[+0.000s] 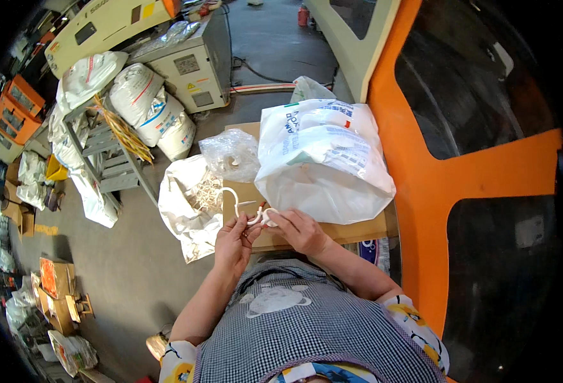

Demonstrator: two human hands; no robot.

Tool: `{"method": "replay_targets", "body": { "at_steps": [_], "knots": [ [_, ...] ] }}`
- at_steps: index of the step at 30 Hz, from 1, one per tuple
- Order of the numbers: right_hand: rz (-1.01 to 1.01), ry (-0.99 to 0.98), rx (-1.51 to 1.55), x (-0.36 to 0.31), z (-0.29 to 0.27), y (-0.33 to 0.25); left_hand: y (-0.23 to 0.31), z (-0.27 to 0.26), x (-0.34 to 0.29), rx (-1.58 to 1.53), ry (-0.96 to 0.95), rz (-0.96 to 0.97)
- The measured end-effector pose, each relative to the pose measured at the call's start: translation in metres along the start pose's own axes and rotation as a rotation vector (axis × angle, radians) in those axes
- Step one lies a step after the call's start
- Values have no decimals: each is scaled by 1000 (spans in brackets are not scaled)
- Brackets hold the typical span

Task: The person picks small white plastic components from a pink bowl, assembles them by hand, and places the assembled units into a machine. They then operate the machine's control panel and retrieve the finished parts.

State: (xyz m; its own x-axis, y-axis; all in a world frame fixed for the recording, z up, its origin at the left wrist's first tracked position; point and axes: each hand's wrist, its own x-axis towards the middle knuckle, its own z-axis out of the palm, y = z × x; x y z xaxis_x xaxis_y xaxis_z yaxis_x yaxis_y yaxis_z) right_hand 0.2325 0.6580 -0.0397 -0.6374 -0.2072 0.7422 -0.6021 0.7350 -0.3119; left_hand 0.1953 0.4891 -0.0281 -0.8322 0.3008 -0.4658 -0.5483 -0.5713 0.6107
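The 2 hands meet over a brown board [284, 241], just in front of the apron [351, 316]. The left hand [233, 239] grasps a white hook [236, 203]. Its thumb and fingers pinch the low end, and the rest sticks up and curls over toward 10 o'clock. The right hand [299, 231] is nearly closed too. Its thumb and fingertips pinch a white loop [270, 217] at 3 o'clock from the left hand. I cannot tell if the hook and the loop are 1 piece, because fingers hide part of them. The 2 hands are near each other.

From the hands, a big white bag [323, 172] sits between 1 and 2 o'clock, on the board. A clear bag [230, 156] is at 11 o'clock, just beside the big bag. Between 9 and 10 o'clock is an open sack [173, 185] with lots of pale bits [208, 193] in it. Farther off, at 10 o'clock, is a grey step stand [106, 161]. An orange frame [415, 169] stands between 2 and 3 o'clock, well apart from the hands.
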Motion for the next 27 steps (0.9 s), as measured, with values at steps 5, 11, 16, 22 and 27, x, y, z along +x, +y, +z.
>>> {"method": "replay_targets", "body": {
  "at_steps": [5,11,16,22,27],
  "knots": [
    [894,-7,593,-10,20,-9,-14,-14,-11,248,-68,147],
    [1397,-539,1082,-53,48,5,13,-48,-31,1631,-713,1052],
    [1463,-376,618,-52,15,56,16,-136,-22,1555,-360,735],
    [772,-381,589,-17,27,16,21,-111,7,577,-115,182],
    [413,-385,531,2,53,-26,17,-86,15,258,-140,18]
  ]
}}
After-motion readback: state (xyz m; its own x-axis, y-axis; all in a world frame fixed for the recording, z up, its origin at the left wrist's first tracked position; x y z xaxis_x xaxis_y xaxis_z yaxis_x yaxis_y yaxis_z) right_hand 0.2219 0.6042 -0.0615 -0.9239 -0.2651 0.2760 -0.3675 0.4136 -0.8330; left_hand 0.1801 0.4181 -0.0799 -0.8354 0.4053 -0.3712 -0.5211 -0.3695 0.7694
